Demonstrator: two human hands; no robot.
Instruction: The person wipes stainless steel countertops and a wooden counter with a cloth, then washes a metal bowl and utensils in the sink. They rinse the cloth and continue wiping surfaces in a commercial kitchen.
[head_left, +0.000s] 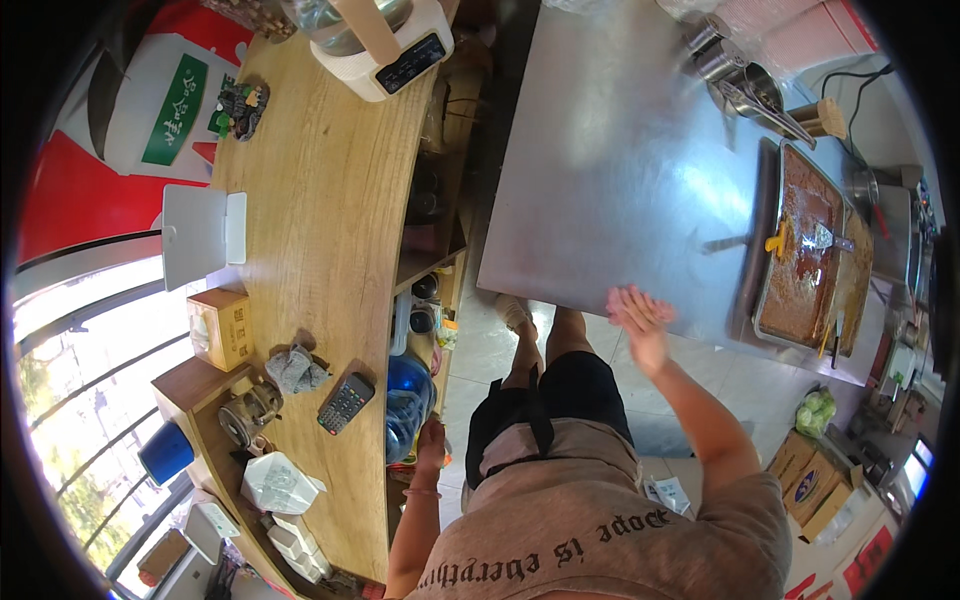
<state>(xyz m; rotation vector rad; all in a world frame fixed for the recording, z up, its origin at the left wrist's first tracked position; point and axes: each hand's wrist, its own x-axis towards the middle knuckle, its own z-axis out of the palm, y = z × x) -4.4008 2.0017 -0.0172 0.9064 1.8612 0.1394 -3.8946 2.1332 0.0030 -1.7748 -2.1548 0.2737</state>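
My right hand (643, 326) presses a crumpled pink cloth (621, 304) against the near edge of a stainless steel table (600, 195). The cloth shows on both sides of my fingers. Down at my side, my left hand (430, 450) hangs beside the open shelves under a wooden counter, close to a large blue water bottle (405, 401). Its fingers are too unclear to make out, and whether it touches anything does not show.
Toward the right of the table sits a metal tray (806, 247) of brown sauce, with a spatula (829, 238) and a yellow clip (776, 240). Steel canisters (720, 60) stand behind. The wooden counter (330, 225) carries a remote control (346, 403), a grey cloth (297, 369) and an electric kettle (382, 60).
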